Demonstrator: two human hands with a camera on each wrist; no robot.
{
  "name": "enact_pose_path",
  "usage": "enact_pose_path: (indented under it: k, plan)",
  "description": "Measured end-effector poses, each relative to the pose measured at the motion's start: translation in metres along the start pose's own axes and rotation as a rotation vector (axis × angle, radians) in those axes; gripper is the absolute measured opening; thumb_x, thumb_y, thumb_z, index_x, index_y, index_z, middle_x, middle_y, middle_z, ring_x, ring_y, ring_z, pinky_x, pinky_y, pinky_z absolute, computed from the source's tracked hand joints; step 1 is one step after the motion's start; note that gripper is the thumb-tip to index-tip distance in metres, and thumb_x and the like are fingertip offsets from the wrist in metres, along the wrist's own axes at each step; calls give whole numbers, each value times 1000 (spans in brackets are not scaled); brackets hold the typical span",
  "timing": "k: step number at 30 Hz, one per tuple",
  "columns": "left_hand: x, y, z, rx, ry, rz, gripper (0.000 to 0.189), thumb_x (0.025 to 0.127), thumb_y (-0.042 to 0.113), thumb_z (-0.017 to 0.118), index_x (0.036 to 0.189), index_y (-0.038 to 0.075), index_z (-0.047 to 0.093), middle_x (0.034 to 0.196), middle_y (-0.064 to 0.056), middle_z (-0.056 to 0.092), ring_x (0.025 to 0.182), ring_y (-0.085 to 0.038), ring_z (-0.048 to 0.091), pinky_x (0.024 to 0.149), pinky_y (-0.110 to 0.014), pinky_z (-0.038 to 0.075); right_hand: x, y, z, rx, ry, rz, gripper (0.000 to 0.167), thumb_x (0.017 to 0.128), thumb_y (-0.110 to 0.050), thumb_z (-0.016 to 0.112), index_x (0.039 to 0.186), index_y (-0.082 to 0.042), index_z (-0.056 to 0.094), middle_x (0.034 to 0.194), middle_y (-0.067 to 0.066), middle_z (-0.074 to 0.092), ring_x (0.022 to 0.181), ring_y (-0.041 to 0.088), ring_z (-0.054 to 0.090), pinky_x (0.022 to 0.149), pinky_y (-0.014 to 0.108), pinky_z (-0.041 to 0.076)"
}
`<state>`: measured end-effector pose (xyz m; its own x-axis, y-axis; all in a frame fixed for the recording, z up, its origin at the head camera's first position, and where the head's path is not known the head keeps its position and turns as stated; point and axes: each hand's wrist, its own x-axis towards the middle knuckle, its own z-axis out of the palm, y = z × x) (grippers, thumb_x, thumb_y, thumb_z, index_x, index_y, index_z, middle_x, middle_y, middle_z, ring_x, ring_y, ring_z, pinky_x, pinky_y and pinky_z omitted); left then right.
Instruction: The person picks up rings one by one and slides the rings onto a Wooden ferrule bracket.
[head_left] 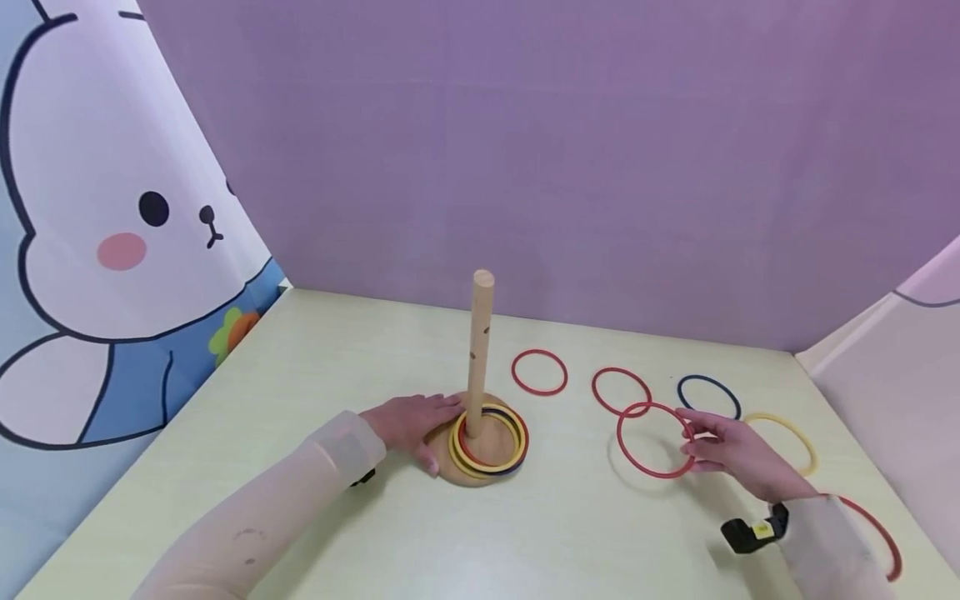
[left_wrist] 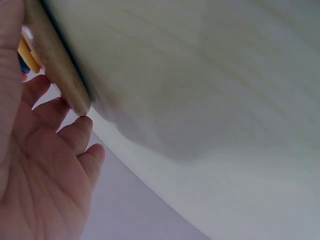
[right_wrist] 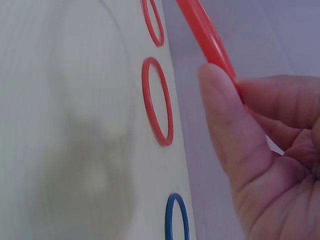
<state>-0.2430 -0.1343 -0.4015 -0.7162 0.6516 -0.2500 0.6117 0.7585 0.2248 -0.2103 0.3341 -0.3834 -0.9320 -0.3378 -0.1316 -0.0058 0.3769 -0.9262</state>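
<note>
My left hand (head_left: 411, 423) holds the left edge of a round wooden base (head_left: 447, 469), thumb at the near side and fingers at the far side. From that base rises an upright wooden peg (head_left: 481, 350). Several yellow, red and blue rings lie stacked around the peg's foot. In the left wrist view, fingertips touch the base's rim (left_wrist: 62, 70). To the right, my right hand (head_left: 731, 450) pinches a red ring (head_left: 663, 477) between thumb and fingers, above the table. The right wrist view shows only part of this red ring (right_wrist: 207, 37).
Behind the held ring lie two red rings (head_left: 540, 392) on the table, a blue ring (head_left: 701, 377) and a yellow ring (head_left: 802, 446). Another red ring (head_left: 885, 542) lies partly behind my right forearm. A purple cloth wall (head_left: 525, 167) stands along the back edge.
</note>
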Motion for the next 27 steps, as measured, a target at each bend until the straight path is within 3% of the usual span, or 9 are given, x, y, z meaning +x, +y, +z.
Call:
enact_pose_path:
  k: [10,20,27]
  plan:
    - [0,1,-1,19,1,5,99,72,45,80,149,5,33,154,-12,30,137,-32,33,110,-46,29,8,-18,11,2,-18,-44,62,93,-1,59,140,19,25,103,16,55,90,15,65,76,31,56]
    - [-2,0,0,1,11,11,99,72,44,81,149,5,33,154,-13,30,137,-34,34,109,-46,31,19,-60,25,33,-50,-70,60,93,4,54,141,20,22,100,3,62,87,8,64,76,30,56]
    - [-1,1,-1,-5,5,8,98,72,44,80,149,5,32,154,-13,29,137,-34,33,110,-46,30,22,-91,25,-23,-53,-102,57,94,2,54,142,17,27,106,8,62,90,8,65,78,32,56]
